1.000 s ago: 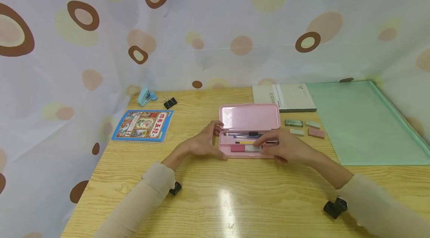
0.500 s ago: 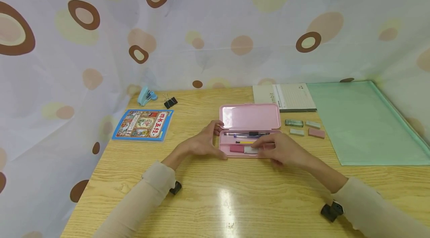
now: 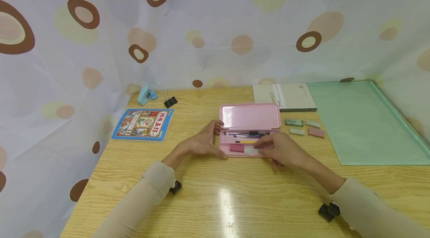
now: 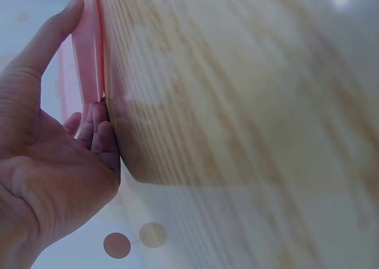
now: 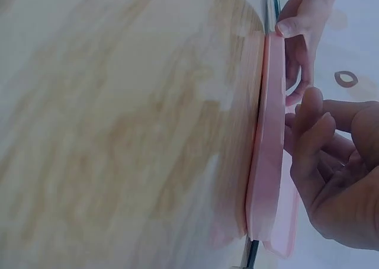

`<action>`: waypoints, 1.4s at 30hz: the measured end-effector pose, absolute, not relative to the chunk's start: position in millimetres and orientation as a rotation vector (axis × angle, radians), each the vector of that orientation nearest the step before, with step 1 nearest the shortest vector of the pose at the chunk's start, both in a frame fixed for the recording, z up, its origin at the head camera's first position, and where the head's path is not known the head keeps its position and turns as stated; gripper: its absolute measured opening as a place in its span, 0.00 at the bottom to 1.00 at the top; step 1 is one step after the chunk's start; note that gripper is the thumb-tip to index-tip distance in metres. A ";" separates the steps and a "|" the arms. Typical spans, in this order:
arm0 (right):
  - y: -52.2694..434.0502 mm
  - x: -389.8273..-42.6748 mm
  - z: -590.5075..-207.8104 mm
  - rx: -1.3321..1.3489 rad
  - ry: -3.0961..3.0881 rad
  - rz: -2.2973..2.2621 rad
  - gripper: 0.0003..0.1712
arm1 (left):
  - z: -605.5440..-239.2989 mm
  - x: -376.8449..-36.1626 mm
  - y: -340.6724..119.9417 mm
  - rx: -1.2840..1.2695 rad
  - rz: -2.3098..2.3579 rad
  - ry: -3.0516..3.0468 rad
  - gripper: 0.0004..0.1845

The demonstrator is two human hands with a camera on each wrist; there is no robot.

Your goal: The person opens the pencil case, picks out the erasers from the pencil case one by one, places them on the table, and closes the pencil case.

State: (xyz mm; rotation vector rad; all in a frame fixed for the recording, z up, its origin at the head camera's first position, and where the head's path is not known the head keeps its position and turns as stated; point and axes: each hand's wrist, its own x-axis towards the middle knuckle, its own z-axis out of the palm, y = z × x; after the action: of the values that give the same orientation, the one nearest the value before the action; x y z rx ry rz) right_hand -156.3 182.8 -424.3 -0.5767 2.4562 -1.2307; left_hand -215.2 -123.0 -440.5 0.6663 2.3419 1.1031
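Head view: a wooden table (image 3: 201,200) bears an open pink pencil case (image 3: 255,116), gripped at its left end by the left hand (image 3: 203,143). The right hand (image 3: 286,152) reaches its white eraser (image 3: 250,150); I cannot tell if pinching. Cramped fingers could jostle the adjacent rose eraser (image 3: 236,149).

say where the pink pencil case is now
In the head view, the pink pencil case lies open right of centre, the left hand at its left end, the right hand over its right part, the notebook behind it.
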 end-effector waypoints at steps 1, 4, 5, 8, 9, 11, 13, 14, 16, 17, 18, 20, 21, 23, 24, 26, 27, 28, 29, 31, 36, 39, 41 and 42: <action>182.4 -156.7 -424.6 -0.579 2.462 -1.233 0.13 | -440.4 -215.1 -123.2 0.665 1.105 2.341 0.58; 181.2 -157.5 -425.4 -0.594 2.477 -1.250 0.12 | -440.0 -214.9 -123.6 0.671 1.114 2.338 0.58; 180.5 -157.6 -425.7 -0.590 2.483 -1.257 0.12 | -439.9 -214.9 -123.8 0.672 1.113 2.338 0.58; 177.1 -157.3 -426.0 -0.573 2.505 -1.284 0.11 | -439.9 -214.9 -123.7 0.679 1.118 2.337 0.58; 175.6 -157.2 -425.8 -0.569 2.515 -1.290 0.10 | -440.0 -214.9 -123.7 0.678 1.117 2.337 0.59; 172.6 -157.4 -425.8 -0.576 2.537 -1.295 0.09 | -440.0 -214.9 -123.7 0.677 1.121 2.336 0.59; 170.3 -157.7 -425.9 -0.579 2.550 -1.295 0.08 | -439.5 -214.7 -123.5 0.677 1.128 2.334 0.58; 169.6 -157.9 -426.1 -0.578 2.554 -1.293 0.08 | -439.8 -214.7 -123.5 0.677 1.130 2.335 0.58; 169.1 -158.2 -426.6 -0.574 2.559 -1.282 0.07 | -439.7 -214.7 -123.2 0.676 1.129 2.336 0.58; 169.4 -158.2 -426.9 -0.570 2.555 -1.279 0.07 | -439.8 -214.7 -123.1 0.678 1.129 2.336 0.58; 169.9 -158.1 -427.1 -0.564 2.545 -1.279 0.07 | -440.3 -214.9 -123.1 0.676 1.125 2.338 0.58; 171.2 -158.1 -427.6 -0.565 2.526 -1.277 0.07 | -441.3 -215.5 -123.1 0.674 1.122 2.339 0.58; 171.9 -158.1 -427.8 -0.566 2.517 -1.277 0.07 | -441.4 -215.6 -123.2 0.674 1.122 2.338 0.57; 173.2 -158.1 -428.1 -0.564 2.502 -1.279 0.07 | -441.9 -215.9 -123.3 0.674 1.123 2.337 0.57; 173.7 -158.3 -428.2 -0.566 2.504 -1.278 0.07 | -442.1 -216.0 -123.4 0.671 1.124 2.336 0.57; 175.0 -158.6 -427.9 -0.559 2.518 -1.282 0.07 | -442.1 -216.1 -123.5 0.671 1.125 2.335 0.58; 175.7 -158.8 -427.3 -0.548 2.530 -1.280 0.07 | -441.8 -216.1 -123.4 0.671 1.124 2.337 0.58; 176.5 -159.0 -426.4 -0.537 2.540 -1.279 0.07 | -441.7 -215.9 -123.4 0.672 1.122 2.339 0.58; 177.7 -159.4 -425.2 -0.520 2.541 -1.289 0.07 | -441.4 -215.7 -123.5 0.672 1.120 2.340 0.58; 181.7 -160.0 -422.0 -0.476 2.536 -1.311 0.06 | -440.9 -215.4 -123.4 0.675 1.115 2.343 0.58; 200.9 -162.6 -412.3 -0.389 2.517 -1.371 0.05 | -440.6 -214.9 -123.4 0.677 1.109 2.350 0.58; 217.5 -164.3 -407.7 -0.316 2.506 -1.407 0.08 | -440.8 -215.1 -123.4 0.677 1.108 2.352 0.58; 229.4 -164.8 -405.4 -0.268 2.500 -1.433 0.10 | -440.7 -215.2 -123.3 0.678 1.105 2.354 0.58; 235.4 -164.9 -404.6 -0.242 2.499 -1.442 0.11 | -440.7 -215.3 -123.3 0.679 1.104 2.355 0.58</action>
State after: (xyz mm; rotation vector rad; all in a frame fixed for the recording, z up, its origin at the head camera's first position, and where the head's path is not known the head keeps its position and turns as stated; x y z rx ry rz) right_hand -164.9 235.4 -404.6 -0.2421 2.4989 -1.4418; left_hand -215.3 -123.3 -440.7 0.6792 2.3554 1.1036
